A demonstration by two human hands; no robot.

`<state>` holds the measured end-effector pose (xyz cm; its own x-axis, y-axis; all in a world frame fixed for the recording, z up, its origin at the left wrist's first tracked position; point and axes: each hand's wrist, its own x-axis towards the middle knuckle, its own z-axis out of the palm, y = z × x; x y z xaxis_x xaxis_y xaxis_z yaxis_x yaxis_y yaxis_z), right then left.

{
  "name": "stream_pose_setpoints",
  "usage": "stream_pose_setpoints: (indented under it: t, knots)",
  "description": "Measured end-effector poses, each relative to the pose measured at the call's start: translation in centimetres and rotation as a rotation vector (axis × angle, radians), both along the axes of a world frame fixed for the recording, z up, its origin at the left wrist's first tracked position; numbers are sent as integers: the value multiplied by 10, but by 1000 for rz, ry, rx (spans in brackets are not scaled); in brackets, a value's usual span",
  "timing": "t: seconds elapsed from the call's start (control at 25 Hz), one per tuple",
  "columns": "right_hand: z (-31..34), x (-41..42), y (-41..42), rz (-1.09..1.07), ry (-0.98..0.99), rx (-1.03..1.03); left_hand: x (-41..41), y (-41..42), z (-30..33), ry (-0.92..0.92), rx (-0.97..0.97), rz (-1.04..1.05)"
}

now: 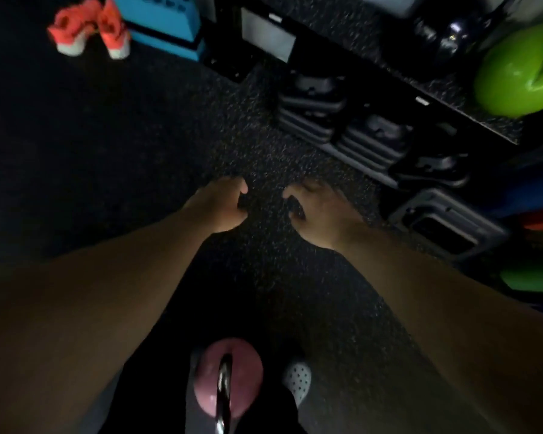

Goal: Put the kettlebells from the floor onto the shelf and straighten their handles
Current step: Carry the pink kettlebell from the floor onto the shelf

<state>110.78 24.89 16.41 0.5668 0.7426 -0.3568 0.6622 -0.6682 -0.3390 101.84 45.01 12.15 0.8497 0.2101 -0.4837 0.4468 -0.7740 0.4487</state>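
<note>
Both hands were extended over bare floor (170,136), holding nothing: the left hand (220,208) and right hand (320,211) had fingers loosely curled and parted. The pink kettlebell (228,375) stood on the floor between the feet, handle upward, probably awaiting lifting. The shelf (358,42) already held a green kettlebell (514,76) beside a black kettlebell (452,36).

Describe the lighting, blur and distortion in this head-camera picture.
Head view: dim overall, floor nearly black at left; orange shoes and green kettlebell smeared by motion blur; wide-angle stretch swells the forearms at the bottom; glare streaks the pink kettlebell handle.
</note>
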Motion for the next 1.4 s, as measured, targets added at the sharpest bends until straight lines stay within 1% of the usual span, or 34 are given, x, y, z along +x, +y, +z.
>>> stream_pose_setpoints:
  t: [0.2,0.28,0.36,0.44,0.56,0.64,0.72,0.84,0.88,1.0,1.08,1.16,1.24,1.28,1.32,1.4]
  knots:
    - [-33,-90,-4,263,49,14,-137,-32,-42,83,-130,354]
    - [-49,-129,-1,357,76,-15,-196,-48,-61,98,-163,508]
    - [-69,-162,6,442,91,-60,-254,-67,-82,108,-222,708]
    - [-91,-192,10,500,69,-83,-307,-89,-105,167,-283,848]
    - [-135,-246,10,649,55,-183,-380,-130,-147,293,-333,901]
    - [-164,-276,7,759,24,-264,-408,-163,-173,332,-369,939]
    - [-189,-301,1,869,-3,-343,-421,-191,-197,371,-403,923]
    - [-232,-329,-11,1135,-173,-512,-424,-229,-232,385,-460,859]
    - [-243,-331,-13,1170,-198,-530,-421,-236,-241,360,-469,828]
    - [-265,-326,-14,1150,-113,-465,-412,-244,-260,259,-476,859]
    - [-261,-324,-11,1125,-19,-492,-410,-239,-255,271,-488,868]
    - [-247,-315,-12,1017,81,-494,-404,-223,-239,299,-447,813]
    - [-225,-293,-16,839,187,-434,-387,-199,-210,279,-372,713]
    - [-210,-277,-21,737,235,-393,-373,-183,-193,250,-324,628]
    - [-196,-260,-25,622,268,-354,-354,-166,-175,226,-277,528]
    - [-167,-231,-32,458,278,-288,-310,-136,-144,198,-188,339]
